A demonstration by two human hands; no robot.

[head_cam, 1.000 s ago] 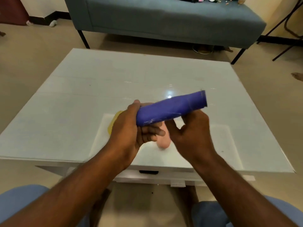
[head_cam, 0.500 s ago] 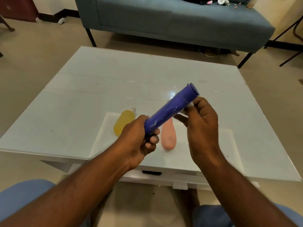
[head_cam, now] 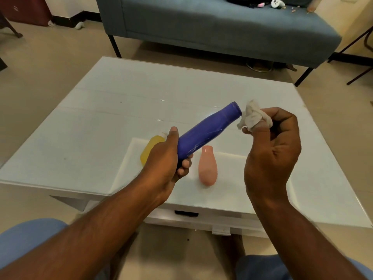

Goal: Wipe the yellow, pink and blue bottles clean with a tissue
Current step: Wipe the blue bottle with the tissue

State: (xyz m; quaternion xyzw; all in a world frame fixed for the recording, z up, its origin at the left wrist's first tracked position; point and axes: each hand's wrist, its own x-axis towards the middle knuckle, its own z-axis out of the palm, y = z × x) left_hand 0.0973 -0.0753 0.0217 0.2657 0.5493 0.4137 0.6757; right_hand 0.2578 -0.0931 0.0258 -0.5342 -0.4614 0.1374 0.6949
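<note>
My left hand (head_cam: 165,158) grips the lower end of the blue bottle (head_cam: 207,131), which points up and to the right above the table. My right hand (head_cam: 272,150) pinches a crumpled white tissue (head_cam: 253,117) right beside the bottle's far end, touching or nearly touching its rim. The pink bottle (head_cam: 207,165) lies on its side on the white table (head_cam: 101,118) below the blue one. The yellow bottle (head_cam: 150,149) lies to the left of it, partly hidden behind my left hand.
A blue-grey sofa (head_cam: 212,27) stands beyond the table with small items on its seat. A dark stand's legs (head_cam: 361,71) reach in at the far right. A drawer handle (head_cam: 186,213) shows in the table's front. My knees are at the bottom corners.
The blue bottle has tilted up more steeply. My right hand has slid off the bottle's far end, so the tissue now shows beside the rim. My left hand keeps its grip.
</note>
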